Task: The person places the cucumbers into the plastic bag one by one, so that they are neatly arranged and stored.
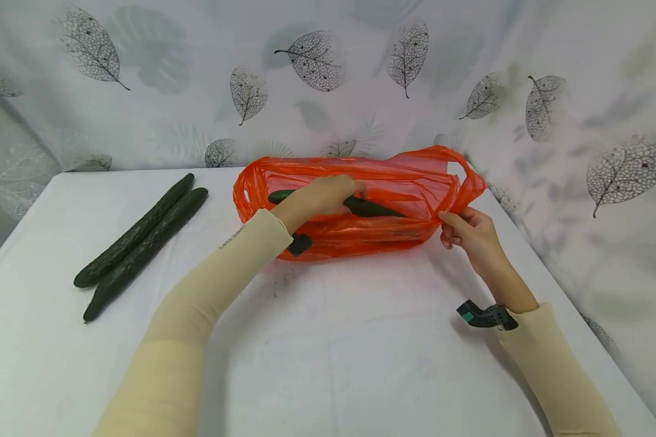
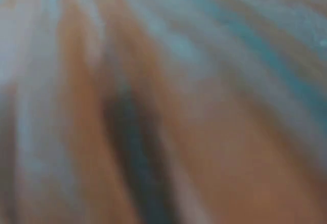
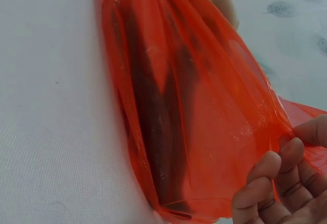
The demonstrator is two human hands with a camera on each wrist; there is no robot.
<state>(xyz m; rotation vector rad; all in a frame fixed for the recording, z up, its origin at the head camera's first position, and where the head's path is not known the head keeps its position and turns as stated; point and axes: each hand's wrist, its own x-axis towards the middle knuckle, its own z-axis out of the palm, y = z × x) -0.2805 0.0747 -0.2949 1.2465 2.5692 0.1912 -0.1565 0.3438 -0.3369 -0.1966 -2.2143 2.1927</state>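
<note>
An orange-red plastic bag [image 1: 355,240] lies on its side across the table, its mouth spread. Inside that mouth, my left hand [image 1: 328,193] grips a dark green cucumber [image 1: 373,207] around its middle, both ends showing past the fingers. At the bag's right end, my right hand [image 1: 472,237] pinches the rim between thumb and fingers. Through the thin plastic in the right wrist view, long dark shapes [image 3: 158,137] show inside the bag. The left wrist view is a close blur of plastic, with the hand hidden.
Two more cucumbers, one bumpy [image 1: 133,233] and one smoother [image 1: 147,252], lie side by side on the left of the white table [image 1: 328,364]. A leaf-patterned curtain [image 1: 186,73] hangs along the back and right edges. Each wrist wears a black camera mount [image 1: 486,315].
</note>
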